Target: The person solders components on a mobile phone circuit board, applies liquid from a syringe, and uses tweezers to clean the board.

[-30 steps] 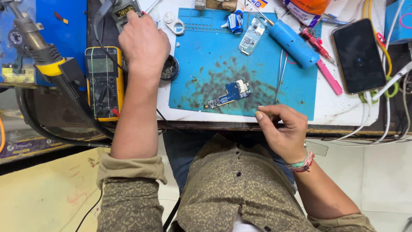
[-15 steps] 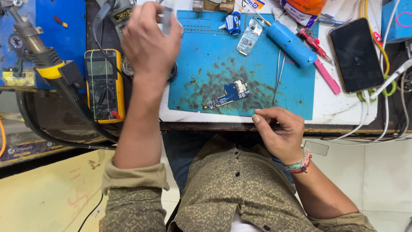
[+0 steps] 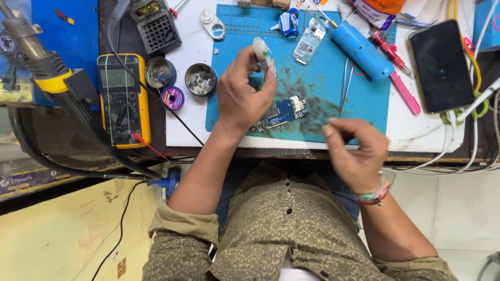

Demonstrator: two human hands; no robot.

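- The left hand [image 3: 242, 99] was closed around a small pale tube [image 3: 262, 52], held above the blue work mat [image 3: 333, 78] with its long axis running roughly 11 to 5 o'clock.
- The small blue circuit board [image 3: 281, 113] lay on the mat at about 4 o'clock from that hand, just beside it, long axis 8 to 2 o'clock.
- The right hand [image 3: 357, 153] hovered at the board's 4 o'clock, thumb and fingers pinched together; whether on anything I could not tell.
- The left hand was the nearer to the board.
- A yellow multimeter [image 3: 124, 99] sat at 9 o'clock, a dark phone [image 3: 440, 65] at 2 o'clock, on a crowded bench.
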